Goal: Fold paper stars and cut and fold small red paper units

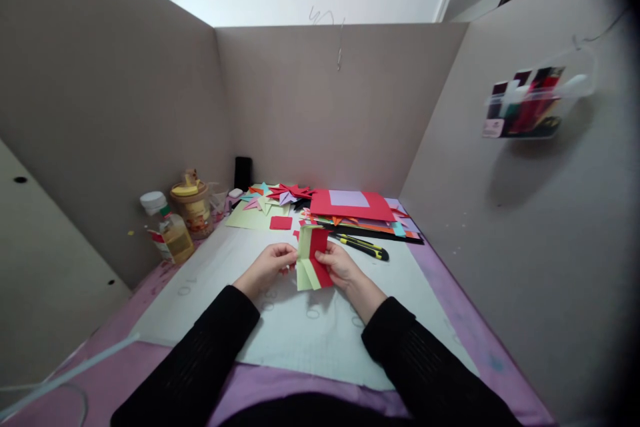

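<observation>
Between my hands is a folded piece of paper (319, 253), red on the right and pale green on the left, with creases across it, held above the white sheet. My right hand (341, 265) pinches its red side, thumb in front. At the pale green edge, my left hand (277, 261) has its fingers closed on the paper. Just behind the paper lies a black and yellow utility knife (361, 245). A small red square of paper (281, 223) rests on the sheet, behind my left hand.
A stack of coloured paper (353, 205) stands at the back right, beside several folded paper stars (290, 193). At the left are a bottle with a white cap (173, 233) and a brown tub (194, 210). Grey panels enclose the table; a clear holder (530, 103) hangs right.
</observation>
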Demonstrator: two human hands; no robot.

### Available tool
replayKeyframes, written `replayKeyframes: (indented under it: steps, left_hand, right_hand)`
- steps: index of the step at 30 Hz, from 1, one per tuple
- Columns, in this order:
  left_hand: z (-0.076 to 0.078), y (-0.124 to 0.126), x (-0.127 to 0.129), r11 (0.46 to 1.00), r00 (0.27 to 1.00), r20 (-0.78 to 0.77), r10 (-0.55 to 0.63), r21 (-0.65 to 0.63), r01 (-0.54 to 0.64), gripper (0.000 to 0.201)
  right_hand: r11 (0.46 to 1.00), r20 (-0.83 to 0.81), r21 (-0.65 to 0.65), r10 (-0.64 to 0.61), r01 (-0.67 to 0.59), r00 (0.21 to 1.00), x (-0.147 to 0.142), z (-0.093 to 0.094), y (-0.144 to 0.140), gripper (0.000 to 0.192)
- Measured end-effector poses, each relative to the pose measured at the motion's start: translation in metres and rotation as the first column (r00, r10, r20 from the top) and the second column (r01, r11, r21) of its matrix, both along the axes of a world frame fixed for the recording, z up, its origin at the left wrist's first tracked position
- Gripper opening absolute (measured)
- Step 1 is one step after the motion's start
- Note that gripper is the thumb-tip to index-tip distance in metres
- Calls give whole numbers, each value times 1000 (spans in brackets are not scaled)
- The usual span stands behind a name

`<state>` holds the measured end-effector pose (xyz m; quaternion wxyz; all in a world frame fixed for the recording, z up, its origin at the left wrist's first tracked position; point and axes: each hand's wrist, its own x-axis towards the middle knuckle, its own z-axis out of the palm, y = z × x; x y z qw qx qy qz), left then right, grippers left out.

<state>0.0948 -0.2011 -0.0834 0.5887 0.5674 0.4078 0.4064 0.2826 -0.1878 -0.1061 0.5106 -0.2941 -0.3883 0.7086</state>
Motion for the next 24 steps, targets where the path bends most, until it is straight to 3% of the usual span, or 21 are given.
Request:
replayKeyframes:
  steps: [3,6,9,13,17,19,20,21,22,24]
  left_hand:
    - [-4,1,1,975,975,-157,156,181,-127,20]
    - [-8,1,6,865,870,-315,378,456,-211,13]
    - [-7,1,5,766,774,-357,523,596,-242,13]
    - [0,11,-27,689,626,-394,672,644,-334,15]
    - [9,24,-87,737,413,-615,672,501,-454,11]
    - [13,26,-104,623,241,-621,746,523,-581,20]
    - [14,26,-105,574,216,-579,786,556,-601,28]
    - [13,25,-101,540,238,-514,824,586,-603,33]
    - [12,24,-93,564,346,-449,824,596,-572,34]
    - [6,21,-66,694,529,-458,715,562,-451,27]
  right_hand:
    - [997,61,44,-73,70,995,-3,-2,0,42]
    - [976,141,61,-214,207,967,-7,-6,0,40]
    - [969,158,19,-244,244,957,-9,-8,0,40]
    - [971,112,-7,-238,241,965,-6,-5,1,40]
    - [974,78,-54,-217,221,973,-2,-5,4,40]
    - [974,81,-67,-212,218,974,-2,-7,5,40]
    - [974,86,-69,-211,217,974,-3,-8,6,40]
    - [974,91,-69,-211,218,973,-4,-9,6,41]
    - [974,95,-66,-210,216,973,-5,-10,6,42]
    - [976,108,-52,-203,210,973,-7,-11,5,43]
